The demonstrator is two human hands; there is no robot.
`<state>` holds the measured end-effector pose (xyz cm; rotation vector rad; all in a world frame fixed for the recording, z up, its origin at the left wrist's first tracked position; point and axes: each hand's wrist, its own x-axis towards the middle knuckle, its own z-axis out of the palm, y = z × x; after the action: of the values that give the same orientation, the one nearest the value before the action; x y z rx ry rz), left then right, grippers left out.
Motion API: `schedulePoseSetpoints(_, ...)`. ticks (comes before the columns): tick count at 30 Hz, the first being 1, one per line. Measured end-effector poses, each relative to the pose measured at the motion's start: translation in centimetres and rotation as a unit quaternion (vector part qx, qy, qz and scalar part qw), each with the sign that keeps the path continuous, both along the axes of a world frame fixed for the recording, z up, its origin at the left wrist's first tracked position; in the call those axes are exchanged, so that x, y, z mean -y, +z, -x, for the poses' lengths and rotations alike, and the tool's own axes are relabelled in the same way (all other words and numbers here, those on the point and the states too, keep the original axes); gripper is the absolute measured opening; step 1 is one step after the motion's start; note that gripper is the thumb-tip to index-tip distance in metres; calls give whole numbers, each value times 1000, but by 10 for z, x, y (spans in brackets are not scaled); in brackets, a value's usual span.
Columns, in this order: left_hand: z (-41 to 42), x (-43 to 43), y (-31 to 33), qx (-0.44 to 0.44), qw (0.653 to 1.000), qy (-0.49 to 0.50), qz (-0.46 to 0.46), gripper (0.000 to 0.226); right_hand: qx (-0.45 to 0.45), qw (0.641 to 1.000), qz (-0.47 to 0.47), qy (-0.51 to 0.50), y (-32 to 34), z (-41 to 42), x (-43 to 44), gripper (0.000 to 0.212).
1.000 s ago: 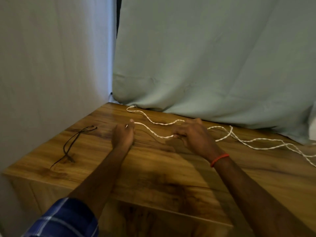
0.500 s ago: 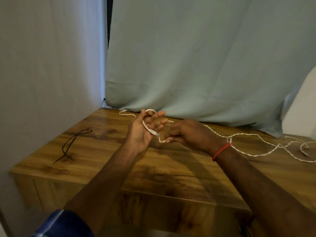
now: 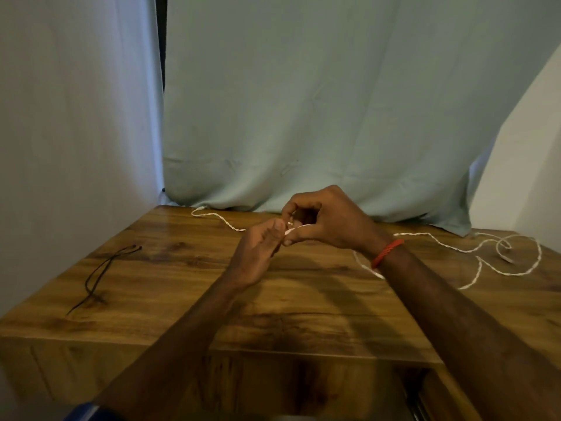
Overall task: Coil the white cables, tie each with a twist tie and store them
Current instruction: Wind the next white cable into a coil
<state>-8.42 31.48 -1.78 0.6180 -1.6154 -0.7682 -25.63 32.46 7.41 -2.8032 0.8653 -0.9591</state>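
Note:
A long white twisted cable lies across the wooden table, from the back left edge to loose loops at the right. Both hands meet above the table's middle. My left hand pinches the cable between thumb and fingers. My right hand, with a red band on the wrist, curls over it and grips the same cable just beside the left fingertips. A short white stretch shows between the two hands. Dark thin twist ties lie on the table at the left.
A pale green curtain hangs along the table's back edge, and a white curtain hangs at the left side. The table's front edge runs below my forearms, with a dark gap at the lower right.
Both hands have lifted off the table and come together, holding the cable end between them. The cable has been drawn toward the hands, and its loops at the right have shifted.

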Motion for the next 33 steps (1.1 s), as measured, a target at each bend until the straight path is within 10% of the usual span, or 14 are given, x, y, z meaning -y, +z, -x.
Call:
schedulePoseSetpoints(11, -25, 3, 17, -157, 897, -325, -254, 37, -115, 970, 45, -212, -13, 106, 34, 32)
schedulePoseSetpoints(18, -7, -3, 29, -330, 853, -306, -265, 43, -243, 914, 200, -256, -72, 112, 23, 54)
schedulePoseSetpoints(33, 34, -27, 45, -228, 943, -151, -190, 76, -255, 946, 197, -31, -29, 22, -10, 20)
